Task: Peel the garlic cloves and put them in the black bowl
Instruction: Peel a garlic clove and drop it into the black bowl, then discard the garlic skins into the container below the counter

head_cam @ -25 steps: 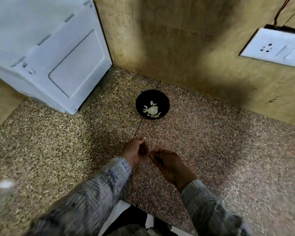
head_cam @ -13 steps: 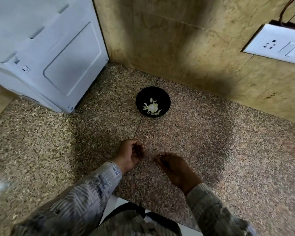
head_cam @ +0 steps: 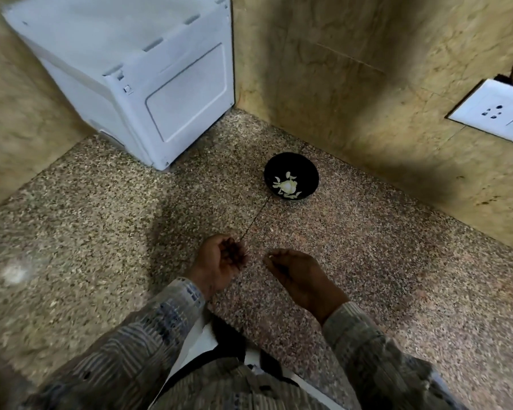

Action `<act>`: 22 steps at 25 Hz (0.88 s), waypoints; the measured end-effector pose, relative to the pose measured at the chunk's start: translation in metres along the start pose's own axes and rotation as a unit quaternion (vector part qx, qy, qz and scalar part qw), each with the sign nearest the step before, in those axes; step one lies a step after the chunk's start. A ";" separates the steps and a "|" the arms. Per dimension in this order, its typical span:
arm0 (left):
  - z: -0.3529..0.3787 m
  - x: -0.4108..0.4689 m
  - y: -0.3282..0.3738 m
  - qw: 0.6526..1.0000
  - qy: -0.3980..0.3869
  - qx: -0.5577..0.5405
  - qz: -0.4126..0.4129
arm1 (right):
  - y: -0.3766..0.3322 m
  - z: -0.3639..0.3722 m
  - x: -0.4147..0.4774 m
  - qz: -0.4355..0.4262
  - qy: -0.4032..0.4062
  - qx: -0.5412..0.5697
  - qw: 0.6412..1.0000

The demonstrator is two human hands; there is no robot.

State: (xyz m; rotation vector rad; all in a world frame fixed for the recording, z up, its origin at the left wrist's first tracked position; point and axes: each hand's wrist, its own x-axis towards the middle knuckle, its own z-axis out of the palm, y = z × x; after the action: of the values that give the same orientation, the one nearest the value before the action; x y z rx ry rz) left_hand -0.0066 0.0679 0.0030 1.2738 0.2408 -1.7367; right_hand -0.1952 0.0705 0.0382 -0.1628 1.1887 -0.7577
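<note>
**Two grips low over the speckled surface, black bowl further ahead**

The left grip (head_cam: 219, 264) hovers just above the speckled brown-and-cream stone surface (head_cam: 397, 261), with its fingers curled in toward the palm. The hollow of the hand is dark and blurred, so it is not possible to tell whether it clenches something or nothing.

The right grip (head_cam: 299, 276) lies just beside it, to its right, with a narrow gap between the two. Its fingertips are drawn together and pinch a small pale scrap (head_cam: 270, 256). The scrap is too small to tell whether it is clove or skin.

The round black bowl (head_cam: 305, 170) stands on the surface ahead of both grips and well apart from them, roughly in line with the right grip's fingertips. A cluster of pale peeled garlic cloves (head_cam: 288, 186) lies in its bottom. A thin dark seam (head_cam: 258, 214) in the stone runs from the near edge of the bowl back toward the left grip.

Both forearms wear grey striped sleeves (head_cam: 166, 315).

Further ahead and to the left of the left grip, a white boxy plastic appliance (head_cam: 148, 84) sits in the corner against the yellowish marble wall (head_cam: 338, 93). Far to the right of the right grip, a white wall socket plate (head_cam: 498, 113) is fixed to the same wall.
</note>
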 end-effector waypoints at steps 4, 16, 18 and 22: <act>-0.014 -0.049 -0.024 0.997 -0.011 -0.057 0.042 | 0.012 0.003 -0.034 0.002 -0.081 -0.041 0.996; -0.070 -0.158 -0.150 0.980 -0.009 -0.170 0.098 | 0.065 -0.022 -0.138 0.039 -0.218 -0.158 0.962; -0.075 -0.170 -0.158 0.981 -0.019 -0.164 0.104 | 0.075 -0.021 -0.152 0.020 -0.239 -0.202 0.950; -0.089 -0.186 -0.164 0.974 -0.047 -0.186 0.121 | 0.095 -0.007 -0.173 0.000 -0.265 -0.260 0.929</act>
State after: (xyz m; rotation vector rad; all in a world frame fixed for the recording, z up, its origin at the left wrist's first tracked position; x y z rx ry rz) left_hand -0.0703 0.3170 0.0606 0.9044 0.3242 -1.4560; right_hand -0.1868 0.2491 0.1228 -0.7604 0.8411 -0.3421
